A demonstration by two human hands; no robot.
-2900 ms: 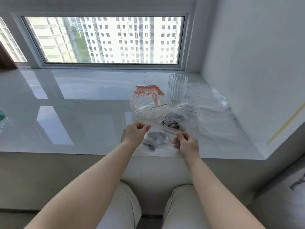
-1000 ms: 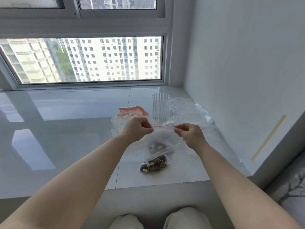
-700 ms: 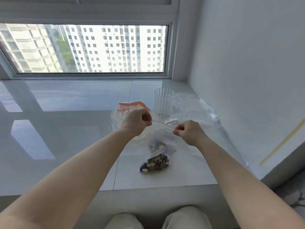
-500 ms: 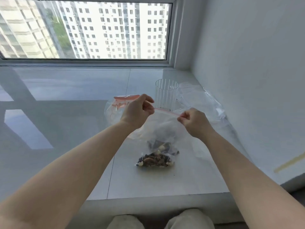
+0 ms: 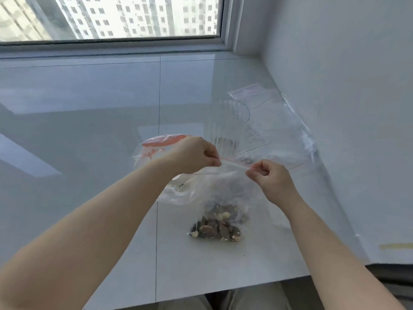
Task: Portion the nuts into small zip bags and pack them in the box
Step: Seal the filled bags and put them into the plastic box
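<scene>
Glossy white desk [image 5: 89, 121] runs from the window frame to its near edge above my knees, with the wall close on the right and wide bare room on the left. My left hand [image 5: 194, 155] and right hand [image 5: 271, 182] each pinch an end of the red seal of a clear zip bag [image 5: 223, 193], held up over the desk. Its nuts [image 5: 215, 229] sag onto the surface, near the glass [image 5: 228, 124] and spare bags [image 5: 279, 121].

A glossy white tiled sill [image 5: 89, 108] fills the frame. At centre right stand a ribbed clear glass [image 5: 228, 121], empty zip bags [image 5: 279, 121] and, lower, a nut-filled bag [image 5: 215, 230].
</scene>
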